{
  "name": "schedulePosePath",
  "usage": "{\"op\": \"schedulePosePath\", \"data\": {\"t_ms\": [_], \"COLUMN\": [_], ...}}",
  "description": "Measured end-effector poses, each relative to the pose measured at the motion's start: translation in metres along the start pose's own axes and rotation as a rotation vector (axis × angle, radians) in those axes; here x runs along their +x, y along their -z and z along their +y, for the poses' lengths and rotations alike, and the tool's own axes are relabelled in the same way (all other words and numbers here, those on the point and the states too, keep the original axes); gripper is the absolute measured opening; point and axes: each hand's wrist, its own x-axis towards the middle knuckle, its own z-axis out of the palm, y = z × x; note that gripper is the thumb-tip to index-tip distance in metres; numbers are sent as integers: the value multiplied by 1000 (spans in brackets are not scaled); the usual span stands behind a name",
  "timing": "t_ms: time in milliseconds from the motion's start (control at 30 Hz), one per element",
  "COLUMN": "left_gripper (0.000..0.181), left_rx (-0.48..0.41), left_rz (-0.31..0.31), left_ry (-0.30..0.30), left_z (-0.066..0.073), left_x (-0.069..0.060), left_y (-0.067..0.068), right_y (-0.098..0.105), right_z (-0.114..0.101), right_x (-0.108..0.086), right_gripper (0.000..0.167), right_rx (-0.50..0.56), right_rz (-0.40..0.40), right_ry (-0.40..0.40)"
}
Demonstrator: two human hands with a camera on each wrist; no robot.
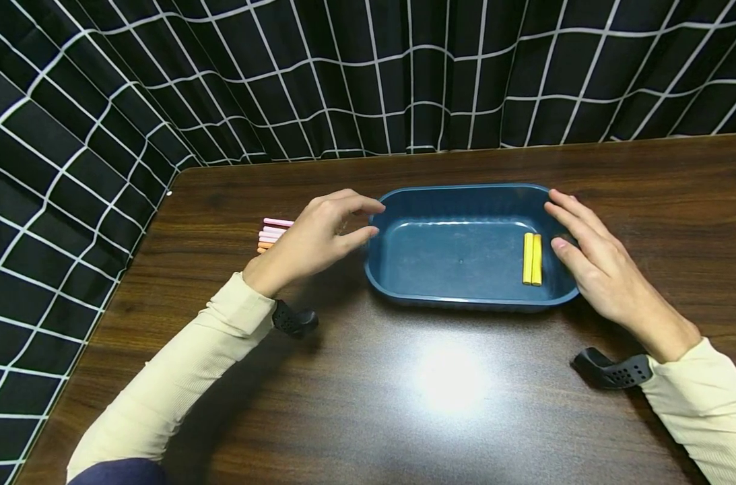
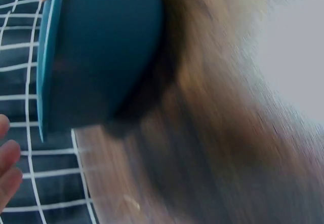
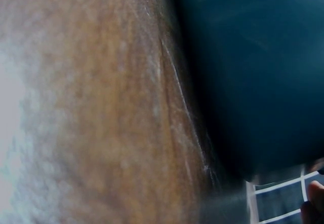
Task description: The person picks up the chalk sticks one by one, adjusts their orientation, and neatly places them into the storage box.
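Note:
A blue plastic basin [image 1: 458,263] with rounded corners sits on the table. Two yellow sticks [image 1: 532,259], perhaps chalk, lie side by side in its right end. My left hand [image 1: 319,236] is at the basin's left rim, thumb and fingers apart and loosely bent; whether it touches the rim I cannot tell. At the right end, my right hand [image 1: 604,263] has its fingers spread along the rim, gripping nothing. Several pink and orange sticks [image 1: 271,234] lie on the table, partly hidden behind my left hand. The basin's outer wall [image 2: 101,51] fills much of both wrist views.
A dark wooden table [image 1: 368,404] carries everything, with a bright glare in front of the basin. Black cloth with a white grid [image 1: 355,74] hangs behind the table and along its left side. A black strap [image 1: 616,369] is on my right wrist, another on my left.

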Motion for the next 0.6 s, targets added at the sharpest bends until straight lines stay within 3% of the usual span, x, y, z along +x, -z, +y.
{"op": "schedulePosePath", "data": {"t_ms": [600], "left_gripper": [33], "left_rx": [95], "left_rz": [-29], "left_ry": [85], "left_z": [-40], "left_x": [-40], "left_y": [19], "right_y": [0], "right_z": [1], "right_x": [1], "right_gripper": [52], "right_rx": [5], "right_rz": [14], "right_ry": [13]}}
